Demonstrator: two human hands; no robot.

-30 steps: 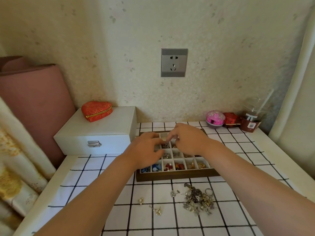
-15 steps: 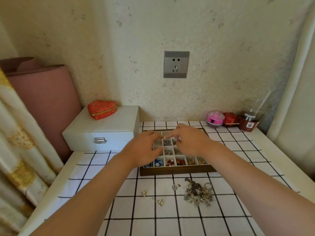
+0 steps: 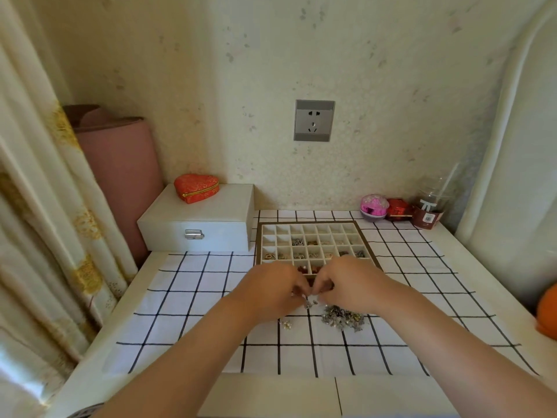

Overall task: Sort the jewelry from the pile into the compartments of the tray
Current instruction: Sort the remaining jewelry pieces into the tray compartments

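Left hand point(image 3: 271, 287) and right hand point(image 3: 353, 284) are drawn close together, knuckles up, fingers curled inward so the tips nearly meet over the near edge of the tray point(image 3: 307, 222). Just beneath the tips we see a small silver piece point(image 3: 310, 302); we cannot tell whether either hand actually pinches it or only touches it. The jewelry pile point(image 3: 342, 317) lies on the checked cloth point(image 3: 196, 297) just beside the right hand, on the near side of the tray. A couple of pearl-like pieces point(image 3: 286, 324) sit apart, to the left of the pile. In the tray, the back row looks bare and the middle rows hold small metal bits; the hands cover most of the nearest row, where red beads point(image 3: 303, 269) show between them. A white box point(image 3: 199, 220) stands left of the tray, with a red heart-shaped case point(image 3: 196, 187) on its lid. At the far right corner we note a pink round container point(image 3: 374, 206), a small red box point(image 3: 398, 209) and a plastic cup point(image 3: 429, 206).
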